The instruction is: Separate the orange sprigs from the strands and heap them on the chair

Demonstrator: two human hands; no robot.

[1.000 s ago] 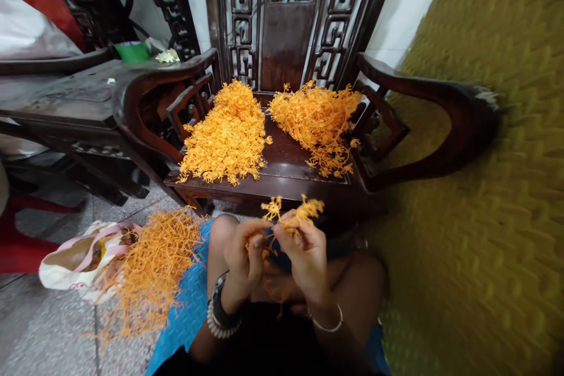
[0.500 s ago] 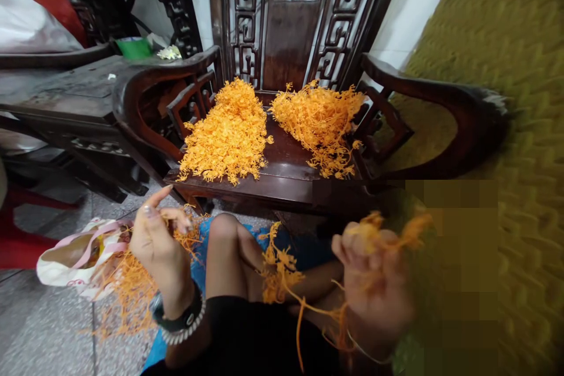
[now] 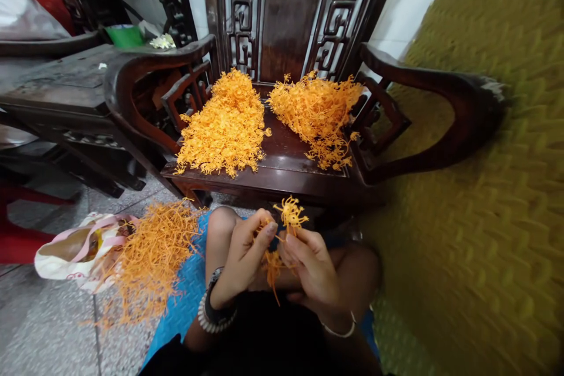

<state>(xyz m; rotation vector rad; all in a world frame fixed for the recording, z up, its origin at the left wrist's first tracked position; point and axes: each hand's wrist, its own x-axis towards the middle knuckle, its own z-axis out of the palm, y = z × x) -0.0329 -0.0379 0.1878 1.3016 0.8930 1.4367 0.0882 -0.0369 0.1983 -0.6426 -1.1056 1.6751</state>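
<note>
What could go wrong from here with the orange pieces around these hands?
The left pile spreads to the front edge of the chair, so a bump could spill pieces.

The sprig in the right hand might snag, since loose strands show close below it, near the left hand.

The stringy heap overlaps the bag in this view, so bits could stray into its open mouth.

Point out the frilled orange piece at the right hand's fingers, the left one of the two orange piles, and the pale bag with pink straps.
Frilled orange piece (image 3: pixel 291 212): head view, on its frilly top.
Left orange pile (image 3: pixel 224 128): head view, middle of the heap.
Pale bag (image 3: pixel 66 270): head view, its pale side.
</note>
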